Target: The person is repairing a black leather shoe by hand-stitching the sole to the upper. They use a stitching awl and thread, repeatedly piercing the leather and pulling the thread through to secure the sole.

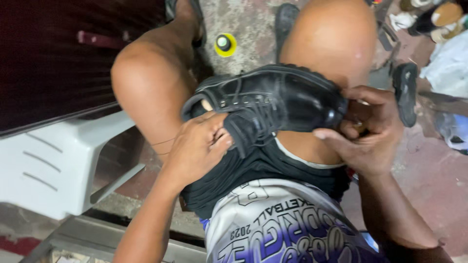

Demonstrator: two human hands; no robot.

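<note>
The floor [434, 180] is worn concrete, stained reddish pink in patches and mottled grey further off, gritty and scuffed. On the left stands a white plastic chair [48, 165] with slotted sides, and behind it hangs a dark maroon ribbed surface [53, 58], perhaps a shutter or a curtain; I cannot tell which. A small round yellow lid with a dark centre [225, 44] lies on the grey part of the floor. At the far right, shoes and soles [438, 19] lie heaped beside pale blue cloth [451, 65]. A grey metal frame [102, 238] runs along the bottom edge. The light is dim and flat.
</note>
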